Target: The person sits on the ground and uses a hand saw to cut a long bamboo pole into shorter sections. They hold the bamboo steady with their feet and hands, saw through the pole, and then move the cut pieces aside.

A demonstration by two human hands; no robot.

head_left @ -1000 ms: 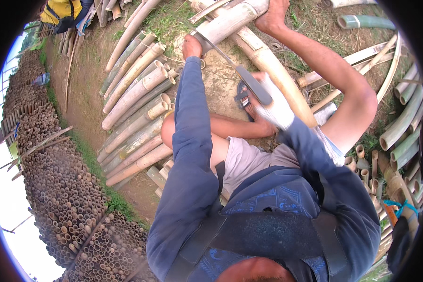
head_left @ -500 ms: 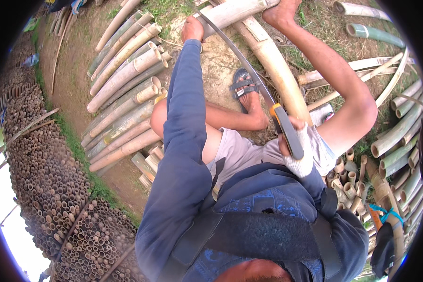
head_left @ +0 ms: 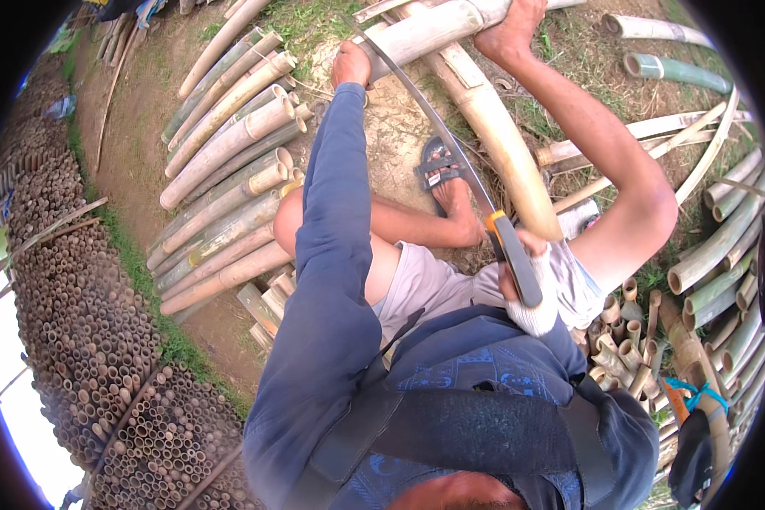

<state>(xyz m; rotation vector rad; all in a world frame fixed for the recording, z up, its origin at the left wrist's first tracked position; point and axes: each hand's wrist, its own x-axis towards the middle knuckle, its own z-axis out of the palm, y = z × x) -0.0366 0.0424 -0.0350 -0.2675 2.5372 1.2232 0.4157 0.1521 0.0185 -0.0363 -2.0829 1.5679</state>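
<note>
Clasping saw (head_left: 507,238) in right hand (head_left: 541,265), pole (head_left: 425,32) by end in left hand (head_left: 351,65). Resting across beam (head_left: 497,123), against foot (head_left: 508,36). Probably stiff, fairly light, smooth, somewhat slippery, apt to splinter; best held near end, clear of saw.

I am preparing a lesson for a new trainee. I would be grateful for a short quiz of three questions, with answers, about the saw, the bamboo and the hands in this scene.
1. Multiple choice: What does the right hand hold?
A) a hammer
B) a saw
C) a rope

2. True or false: The left hand is at one end of a bamboo pole.

3. Fill in the missing word: Where it meets the blade, the saw's grey handle has a patch coloured ______.

Key:
1. B
2. True
3. yellow-orange
</note>
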